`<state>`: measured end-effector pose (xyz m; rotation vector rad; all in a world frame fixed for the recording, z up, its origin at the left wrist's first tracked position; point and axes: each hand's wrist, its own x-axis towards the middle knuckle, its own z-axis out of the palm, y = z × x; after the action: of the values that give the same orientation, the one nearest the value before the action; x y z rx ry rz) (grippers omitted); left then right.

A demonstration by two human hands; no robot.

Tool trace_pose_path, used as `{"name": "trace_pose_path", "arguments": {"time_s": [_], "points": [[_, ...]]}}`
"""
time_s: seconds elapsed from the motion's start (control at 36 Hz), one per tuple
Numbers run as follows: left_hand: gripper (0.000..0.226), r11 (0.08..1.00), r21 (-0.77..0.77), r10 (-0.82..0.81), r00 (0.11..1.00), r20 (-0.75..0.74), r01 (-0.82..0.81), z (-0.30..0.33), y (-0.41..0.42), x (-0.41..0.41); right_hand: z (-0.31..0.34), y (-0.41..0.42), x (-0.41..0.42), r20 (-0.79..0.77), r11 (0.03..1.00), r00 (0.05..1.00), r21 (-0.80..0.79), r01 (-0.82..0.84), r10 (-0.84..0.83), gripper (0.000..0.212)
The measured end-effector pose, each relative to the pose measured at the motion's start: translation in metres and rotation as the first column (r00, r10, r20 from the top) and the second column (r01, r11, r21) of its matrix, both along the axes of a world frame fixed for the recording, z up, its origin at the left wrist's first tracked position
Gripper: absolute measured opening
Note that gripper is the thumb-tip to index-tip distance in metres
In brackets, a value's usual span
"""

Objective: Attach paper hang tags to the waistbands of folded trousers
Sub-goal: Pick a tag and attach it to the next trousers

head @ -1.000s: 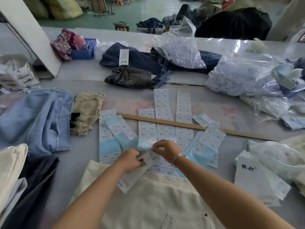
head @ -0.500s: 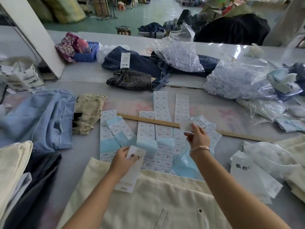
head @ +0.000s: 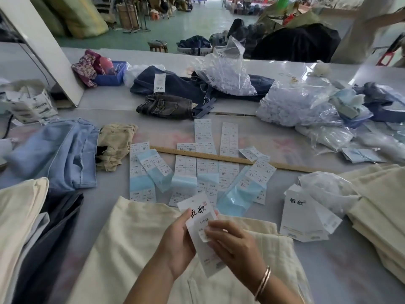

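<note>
A white paper hang tag (head: 196, 208) with black characters is held up over cream folded trousers (head: 135, 240) that lie in front of me. My left hand (head: 177, 240) grips the tag along its left edge. My right hand (head: 232, 242) presses a small white sticker (head: 203, 234) onto the tag's face with thumb and fingertips. Sheets of size stickers (head: 206, 163) on blue backing are spread on the table beyond the trousers. A stack of more hang tags (head: 304, 218) lies to the right.
A wooden ruler (head: 221, 157) crosses the sticker sheets. Blue trousers (head: 59, 154) and a khaki pair (head: 116, 143) lie at the left, cream trousers (head: 381, 202) at the right. Plastic bags (head: 295, 106) and dark jeans (head: 175, 86) fill the far side.
My right hand came back from the sticker sheets at the right with a small sticker and now presses it on the tag. My left hand lifted the tag toward me.
</note>
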<state>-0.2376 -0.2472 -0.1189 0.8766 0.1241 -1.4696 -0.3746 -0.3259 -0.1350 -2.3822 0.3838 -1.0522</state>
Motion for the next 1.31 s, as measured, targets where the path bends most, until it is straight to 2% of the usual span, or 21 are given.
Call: {"name": "trace_pose_path", "arguments": {"time_s": [0.08, 0.14, 0.22, 0.28, 0.33, 0.36, 0.42, 0.47, 0.53, 0.56, 0.61, 0.69, 0.78, 0.86, 0.92, 0.94, 1.0, 1.11, 1.14, 1.22, 1.31], "points": [[0.051, 1.0, 0.009, -0.006, 1.0, 0.03, 0.006, 0.006, 0.002, -0.006, 0.002, 0.0, -0.008, -0.05, 0.993, 0.999, -0.12, -0.004, -0.002, 0.037], [0.048, 0.999, 0.028, -0.019, 0.999, 0.05, 0.018, 0.008, 0.003, -0.009, 0.005, -0.002, -0.013, -0.128, 0.97, 0.991, -0.245, -0.004, -0.028, 0.029], [0.033, 0.998, 0.055, -0.041, 0.99, 0.137, 0.034, 0.008, 0.001, -0.017, 0.009, -0.002, -0.022, -0.236, 0.95, 0.967, -0.313, 0.015, -0.093, 0.026], [0.03, 0.997, 0.076, -0.033, 0.984, 0.175, 0.02, 0.006, -0.002, -0.022, 0.011, -0.001, -0.032, -0.331, 0.95, 0.939, -0.311, -0.015, -0.094, 0.042], [0.03, 0.997, 0.073, -0.041, 0.99, 0.138, 0.031, 0.007, -0.005, -0.027, 0.012, 0.001, -0.046, -0.466, 0.933, 0.878, -0.353, -0.07, -0.11, 0.062], [0.032, 0.996, 0.073, -0.058, 0.991, 0.118, 0.049, 0.007, -0.006, -0.029, 0.012, 0.001, -0.054, -0.528, 0.919, 0.84, -0.381, -0.098, -0.129, 0.064], [0.037, 0.995, 0.084, -0.058, 0.992, 0.114, 0.048, 0.005, -0.01, -0.033, 0.009, -0.004, -0.073, -0.584, 0.911, 0.804, -0.384, -0.153, -0.111, 0.054], [0.034, 0.994, 0.111, -0.027, 0.99, 0.14, 0.011, 0.0, -0.015, -0.036, 0.006, -0.016, -0.094, -0.583, 0.915, 0.811, -0.352, -0.196, -0.051, 0.036], [0.032, 0.991, 0.135, -0.019, 0.984, 0.176, -0.005, -0.005, -0.018, -0.038, 0.005, -0.039, -0.115, -0.536, 0.944, 0.844, -0.296, -0.143, -0.04, 0.017], [0.031, 0.989, 0.149, -0.028, 0.98, 0.199, -0.002, -0.007, -0.019, -0.038, 0.006, -0.055, -0.123, -0.508, 0.955, 0.857, -0.29, -0.069, -0.092, 0.015], [0.03, 0.985, 0.168, -0.065, 0.968, 0.244, 0.023, -0.009, -0.021, -0.04, 0.011, -0.096, -0.138, -0.464, 0.943, 0.841, -0.3, 0.146, -0.278, 0.029], [0.026, 0.982, 0.168, -0.125, 0.952, 0.278, 0.08, -0.01, -0.025, -0.048, 0.022, -0.164, -0.156, -0.438, 0.844, 0.722, -0.304, 0.442, -0.536, 0.032], [0.023, 0.982, 0.173, -0.126, 0.956, 0.266, 0.081, -0.011, -0.033, -0.057, 0.023, -0.222, -0.167, -0.505, 0.731, 0.546, -0.312, 0.607, -0.668, 0.025], [0.022, 0.977, 0.2, -0.128, 0.956, 0.263, 0.076, -0.012, -0.039, -0.061, 0.012, -0.259, -0.169, -0.644, 0.717, 0.405, -0.341, 0.608, -0.649, 0.026], [0.023, 0.975, 0.21, -0.127, 0.955, 0.269, 0.071, -0.013, -0.04, -0.062, 0.005, -0.272, -0.165, -0.721, 0.721, 0.273, -0.431, 0.542, -0.636, 0.029], [0.024, 0.975, 0.212, -0.125, 0.954, 0.274, 0.066, -0.014, -0.04, -0.061, 0.001, -0.276, -0.162, -0.733, 0.715, 0.216, -0.478, 0.509, -0.644, 0.03], [0.024, 0.974, 0.218, -0.118, 0.953, 0.28, 0.056, -0.015, -0.04, -0.059, -0.007, -0.279, -0.157, -0.718, 0.685, 0.165, -0.532, 0.497, -0.677, 0.028], [0.027, 0.968, 0.249, -0.11, 0.95, 0.291, 0.036, -0.019, -0.035, -0.049, -0.021, -0.28, -0.152, -0.702, 0.663, 0.178, -0.513, 0.544, -0.689, 0.022], [0.027, 0.966, 0.257, -0.107, 0.951, 0.291, 0.03, -0.02, -0.034, -0.047, -0.022, -0.281, -0.152, -0.698, 0.655, 0.221, -0.446, 0.61, -0.681, 0.021], [0.027, 0.963, 0.268, -0.088, 0.958, 0.274, 0.012, -0.023, -0.031, -0.042, -0.018, -0.285, -0.154, -0.644, 0.574, 0.398, -0.078, 0.815, -0.653, 0.022], [0.028, 0.962, 0.273, -0.08, 0.967, 0.241, 0.012, -0.023, -0.033, -0.042, -0.003, -0.287, -0.154, -0.553, 0.522, 0.53, 0.192, 0.831, -0.643, 0.03]]}}
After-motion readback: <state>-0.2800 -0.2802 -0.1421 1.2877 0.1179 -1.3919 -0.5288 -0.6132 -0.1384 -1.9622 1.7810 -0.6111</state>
